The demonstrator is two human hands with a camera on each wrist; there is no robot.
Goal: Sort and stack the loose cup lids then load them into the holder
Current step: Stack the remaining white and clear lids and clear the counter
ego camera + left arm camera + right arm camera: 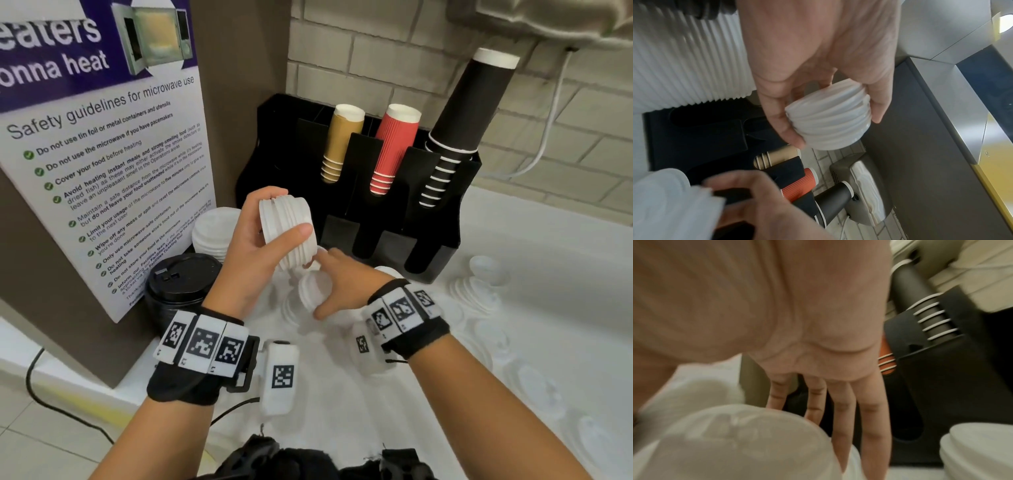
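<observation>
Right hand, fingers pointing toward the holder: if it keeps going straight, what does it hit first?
Most likely the stack of white lids held in the left hand: the right hand has its fingers already at that stack's lower edge. The black holder sits behind. Depth is unclear, so contact isn't certain.

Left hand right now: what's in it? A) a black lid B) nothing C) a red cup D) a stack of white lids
D: the left hand has thumb and fingers curled round a stack of white lids, raised in front of the holder.
</observation>
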